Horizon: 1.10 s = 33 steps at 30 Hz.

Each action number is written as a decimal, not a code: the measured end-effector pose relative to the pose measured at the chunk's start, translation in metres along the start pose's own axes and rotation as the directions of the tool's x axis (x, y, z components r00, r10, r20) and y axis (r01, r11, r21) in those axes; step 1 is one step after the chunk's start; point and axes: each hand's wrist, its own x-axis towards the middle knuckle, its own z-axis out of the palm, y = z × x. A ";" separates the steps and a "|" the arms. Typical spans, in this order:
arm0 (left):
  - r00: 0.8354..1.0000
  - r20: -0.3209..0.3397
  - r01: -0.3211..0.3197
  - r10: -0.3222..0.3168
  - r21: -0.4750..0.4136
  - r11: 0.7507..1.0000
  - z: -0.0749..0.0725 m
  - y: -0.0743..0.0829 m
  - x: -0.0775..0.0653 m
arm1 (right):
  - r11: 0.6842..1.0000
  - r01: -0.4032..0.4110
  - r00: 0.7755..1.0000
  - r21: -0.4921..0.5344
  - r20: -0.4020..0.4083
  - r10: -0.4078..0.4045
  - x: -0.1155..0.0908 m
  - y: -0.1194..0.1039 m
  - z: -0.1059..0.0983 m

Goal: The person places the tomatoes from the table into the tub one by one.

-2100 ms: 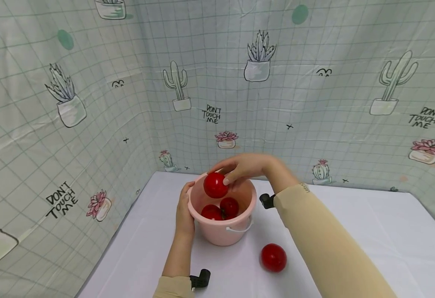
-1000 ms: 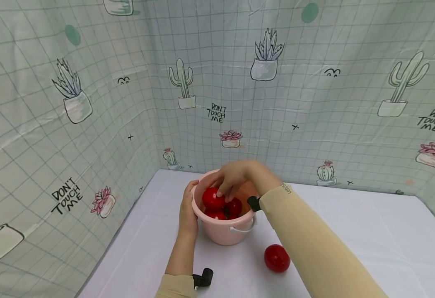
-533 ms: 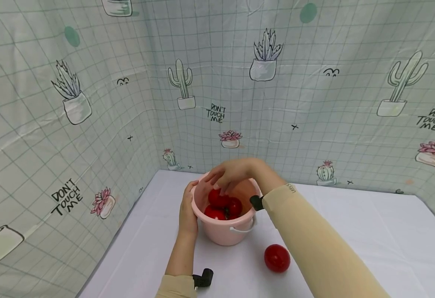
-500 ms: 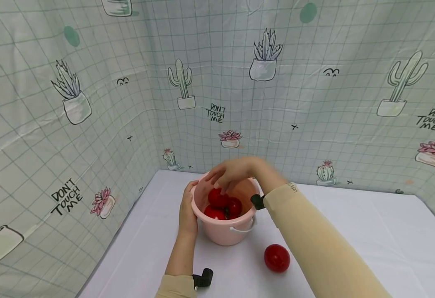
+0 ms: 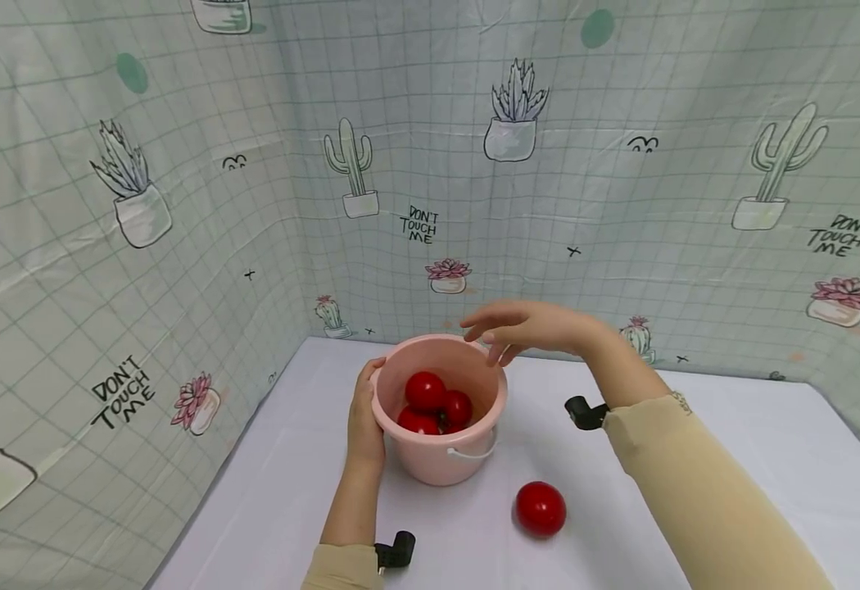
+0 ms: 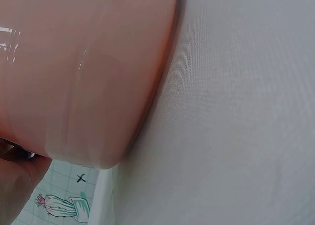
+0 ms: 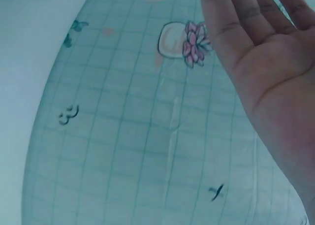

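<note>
A pink bucket (image 5: 433,459) with a thin white handle (image 5: 472,453) stands upright on the table. My left hand (image 5: 365,418) grips its left side at the rim; in the left wrist view the bucket wall (image 6: 98,77) fills the upper left, and only part of that hand (image 6: 19,185) shows. Three red tomatoes lie inside: one on top (image 5: 425,392), one at front left (image 5: 417,420) and one at right (image 5: 458,407). Above the right rim hovers my right hand (image 5: 526,328), fingers loose, palm bare in the right wrist view. Another tomato (image 5: 540,509) sits outside, in front and to the right.
White cloth covers the table (image 5: 695,459). A curtain (image 5: 430,164) printed with cacti and a grid hangs behind the table and along its left side. Each wrist carries a small black camera mount, such as the right one (image 5: 585,412).
My right hand lowered a tomato onto the others in the bucket, let it go, then rose out and moved right. My left hand stayed on the bucket; the outside tomato kept its place.
</note>
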 end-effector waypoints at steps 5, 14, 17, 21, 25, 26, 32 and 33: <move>1.000 -0.002 0.000 0.000 0.002 1.000 -0.002 0.000 0.000 | 0.999 0.020 0.995 -0.029 -0.102 -0.023 -0.035 0.024 0.005; 1.000 -0.007 0.006 -0.006 -0.003 1.000 -0.001 0.000 0.000 | 0.996 0.090 0.981 0.022 -0.172 -0.085 -0.093 0.079 0.047; 1.000 -0.002 0.000 0.000 0.001 1.000 -0.001 0.001 0.000 | 0.994 0.092 0.986 0.066 -0.147 -0.081 -0.103 0.094 0.066; 1.000 0.001 -0.011 0.011 -0.010 1.000 -0.002 0.001 0.001 | 0.994 0.028 0.996 0.102 -0.089 -0.019 -0.108 0.108 0.087; 1.000 -0.005 -0.023 0.023 -0.005 1.000 -0.001 0.001 0.001 | 0.990 -0.042 0.999 0.135 -0.021 0.046 -0.106 0.118 0.101; 1.000 -0.005 -0.024 0.024 -0.003 1.000 -0.001 0.000 0.001 | 0.987 -0.058 0.998 0.149 -0.006 0.059 -0.105 0.119 0.104; 1.000 -0.004 -0.013 0.013 -0.002 1.000 0.001 -0.001 0.001 | 0.977 -0.118 0.993 0.177 0.039 0.113 -0.106 0.128 0.114; 1.000 -0.004 -0.013 0.013 -0.002 1.000 0.001 -0.001 0.001 | 0.976 -0.120 0.993 0.184 0.047 0.113 -0.106 0.129 0.114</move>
